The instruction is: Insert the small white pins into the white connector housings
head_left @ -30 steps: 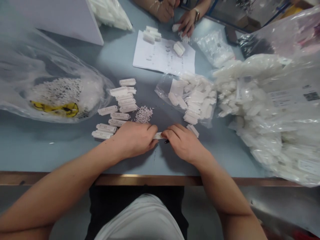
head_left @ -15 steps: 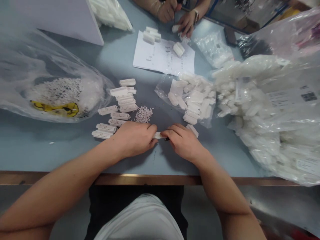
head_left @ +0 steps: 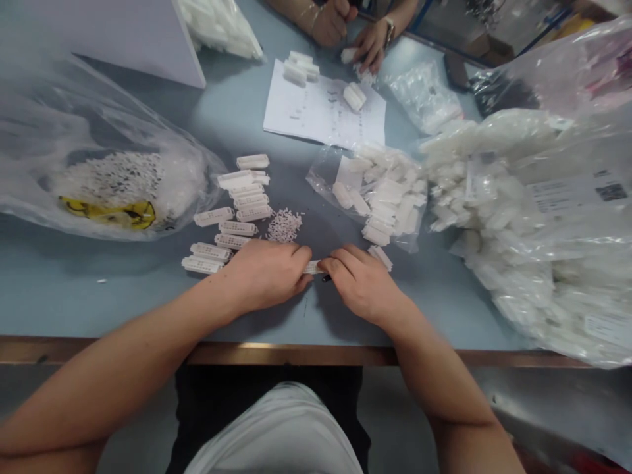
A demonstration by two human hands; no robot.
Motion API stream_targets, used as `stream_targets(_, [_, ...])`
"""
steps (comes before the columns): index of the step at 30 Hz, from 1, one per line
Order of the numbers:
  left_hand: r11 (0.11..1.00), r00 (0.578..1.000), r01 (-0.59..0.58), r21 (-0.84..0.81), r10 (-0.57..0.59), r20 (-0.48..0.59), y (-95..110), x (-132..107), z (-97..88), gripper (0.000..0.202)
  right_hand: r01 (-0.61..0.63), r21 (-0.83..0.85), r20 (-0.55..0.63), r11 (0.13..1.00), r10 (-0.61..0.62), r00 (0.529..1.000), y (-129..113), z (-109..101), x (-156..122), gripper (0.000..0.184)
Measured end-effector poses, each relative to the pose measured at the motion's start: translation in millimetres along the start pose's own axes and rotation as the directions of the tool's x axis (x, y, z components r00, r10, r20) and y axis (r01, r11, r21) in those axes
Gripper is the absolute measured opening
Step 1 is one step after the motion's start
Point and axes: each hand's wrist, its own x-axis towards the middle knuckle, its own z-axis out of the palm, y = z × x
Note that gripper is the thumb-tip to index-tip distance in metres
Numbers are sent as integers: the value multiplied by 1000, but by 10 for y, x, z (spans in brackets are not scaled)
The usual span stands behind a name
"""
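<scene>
Between my two hands lies a white plastic connector block (head_left: 312, 267), with only its middle showing. My left hand (head_left: 271, 271) is closed on its left end. At the other end, my right hand (head_left: 361, 283) has its fingers closed on the block, and a small black tip (head_left: 326, 278) sticks out below them; what it belongs to is hidden. A heap of tiny white pins (head_left: 284, 226) sits just beyond my left hand. Several similar white blocks (head_left: 237, 228) lie in a loose column to the left. Another white block (head_left: 380, 257) rests beside my right hand.
An open clear bag of white blocks (head_left: 390, 197) lies beyond my right hand. Large filled bags (head_left: 518, 217) crowd the right side. A bag of small white pieces (head_left: 118, 178) stands left. Across the table, a co-worker's hands (head_left: 370, 45) are near printed sheets (head_left: 316, 112).
Hardly anything differs. The black tip under my right fingers has shifted slightly left and down; both hands stay in place on the block.
</scene>
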Motion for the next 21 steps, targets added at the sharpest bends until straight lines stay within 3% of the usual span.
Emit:
stream_targets(9, [1000,999,13,-8,-13,30,5,8,-12,29,-42,117,-45,992,48,998,63,92,-12,25])
stream_targets(15, [999,998,31,-23,-29,54,-5,11,-35,29,-111,223,-5,968,115,993,136,83,-53,26])
stream_targets(18, [1000,999,19,-15,-18,51,-11,8,-31,29,-80,161,-7,984,82,997,146,34,-64,25])
stream_targets(21, [999,999,11,-30,-9,46,-12,4,-22,29,30,75,-15,997,-29,999,135,-4,-58,24])
